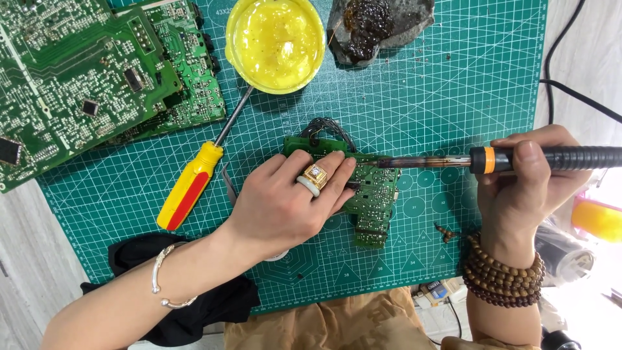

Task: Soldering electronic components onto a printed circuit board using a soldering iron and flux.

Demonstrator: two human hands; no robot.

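Observation:
My left hand (288, 198), wearing rings and a silver bangle, lies flat on a small green circuit board (372, 204) in the middle of the green cutting mat (453, 97), pressing it down. Black wires (327, 126) stick out of the board's far edge. My right hand (528, 178), with a bead bracelet at the wrist, grips a black soldering iron with an orange collar (551, 159). The iron lies level, and its tip (385, 162) touches the board's upper right edge, just beside my left fingertips.
A yellow and red screwdriver (191, 185) lies left of the board. At the mat's far edge stand a round tub of yellow flux (275, 42) and a dark cleaning pad (376, 26). Larger green circuit boards (84, 78) are stacked at top left. A black cloth (194, 304) lies near my left forearm.

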